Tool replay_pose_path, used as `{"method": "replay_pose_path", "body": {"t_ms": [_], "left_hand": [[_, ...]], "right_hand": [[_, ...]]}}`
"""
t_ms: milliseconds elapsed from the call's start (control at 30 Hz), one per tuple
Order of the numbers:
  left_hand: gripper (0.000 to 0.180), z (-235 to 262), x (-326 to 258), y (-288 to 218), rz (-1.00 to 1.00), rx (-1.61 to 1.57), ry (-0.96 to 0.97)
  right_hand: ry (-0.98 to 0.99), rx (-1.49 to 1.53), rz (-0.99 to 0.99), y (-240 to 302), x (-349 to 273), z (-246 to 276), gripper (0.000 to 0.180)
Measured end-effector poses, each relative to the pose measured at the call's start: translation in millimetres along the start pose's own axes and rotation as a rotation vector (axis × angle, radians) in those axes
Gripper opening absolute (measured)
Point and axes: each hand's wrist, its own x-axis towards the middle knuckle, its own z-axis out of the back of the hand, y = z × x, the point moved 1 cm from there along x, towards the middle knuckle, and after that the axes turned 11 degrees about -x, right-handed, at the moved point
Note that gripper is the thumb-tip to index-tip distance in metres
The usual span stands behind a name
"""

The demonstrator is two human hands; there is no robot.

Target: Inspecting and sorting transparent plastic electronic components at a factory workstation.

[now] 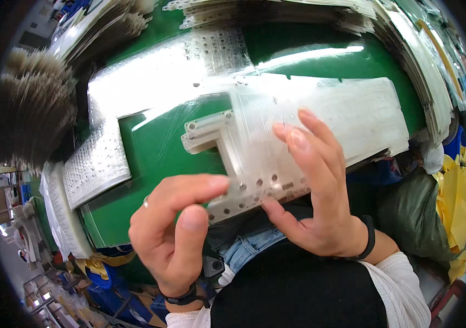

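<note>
A translucent flexible film sheet (353, 115) with printed circuit lines and dark round holes lies across the green tabletop (159, 145), its near edge toward me. My right hand (320, 183) is over this sheet, fingers spread, the thumb by the near edge. Beside the sheet's near left corner is my left hand (170, 224), with index finger and thumb apart; the index fingertip reaches the sheet's edge, but whether it touches cannot be made out. Another dotted, shiny film sheet (93, 169) lies to the left and runs under or against the first at the back.
Thick stacks of similar sheets stand at the left (36, 109), far back (276, 12) and right (419, 71). A white stack (63, 213) sits at the table's left edge. On the right, a dark green bag (419, 213) stands next to yellow material (457, 191).
</note>
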Motion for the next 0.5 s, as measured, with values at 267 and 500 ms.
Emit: {"method": "replay_pose_path", "body": {"t_ms": [267, 500], "left_hand": [[0.019, -3, -8, 10, -0.05, 0.408, -0.074], [0.02, 9, -21, 13, 0.013, 0.221, -0.24]], "right_hand": [[-0.056, -0.067, -0.207, -6, 11, -14, 0.079], [0.086, 0.297, -0.102, -17, 6, 14, 0.057]]}}
